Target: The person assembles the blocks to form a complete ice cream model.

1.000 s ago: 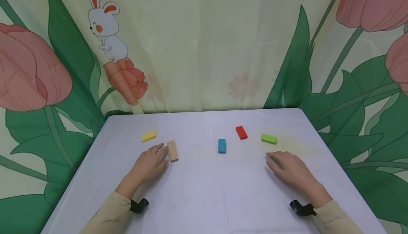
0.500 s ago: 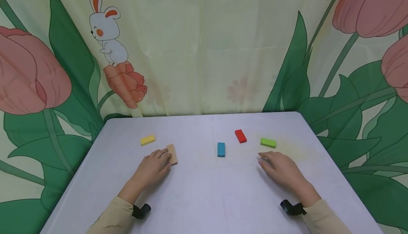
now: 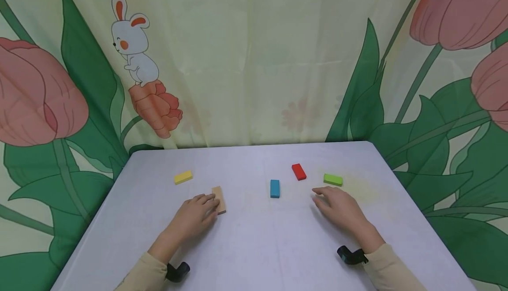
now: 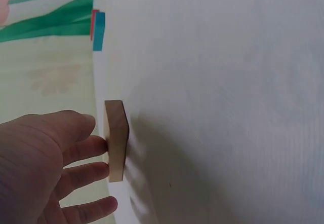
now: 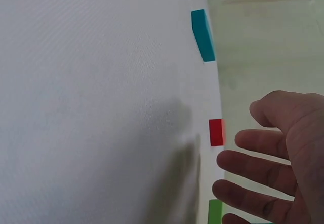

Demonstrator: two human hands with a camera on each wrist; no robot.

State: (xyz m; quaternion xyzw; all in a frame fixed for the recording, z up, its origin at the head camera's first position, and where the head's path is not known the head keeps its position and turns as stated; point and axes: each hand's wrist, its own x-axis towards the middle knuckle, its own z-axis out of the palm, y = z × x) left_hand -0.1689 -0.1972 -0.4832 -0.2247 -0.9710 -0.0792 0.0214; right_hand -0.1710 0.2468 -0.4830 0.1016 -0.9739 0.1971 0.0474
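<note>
My left hand (image 3: 195,216) lies on the left part of the table, its fingertips on a plain wooden block (image 3: 219,200). In the left wrist view, fingertips meet the near face of that wooden block (image 4: 116,140), while the thumb stays apart from it. The block lies flat, partly covered by the fingers. My right hand (image 3: 340,208) hovers over the right side with extended fingers and holds nothing. Nearest to it are a green block (image 3: 333,179) and a red block (image 3: 299,172), both beyond its fingertips. A blue block (image 3: 275,188) lies further left, near mid-table.
A yellow block (image 3: 183,177) lies behind the left hand. A white cloth covers the table (image 3: 254,247). Its far edge meets a printed curtain (image 3: 254,61) with tulips and a rabbit. Each wrist wears a black camera (image 3: 177,272).
My left hand has moved onto the wooden block, which has slid slightly right and towards me. My right hand has drifted left. The coloured blocks keep their places as the head view tilts a little.
</note>
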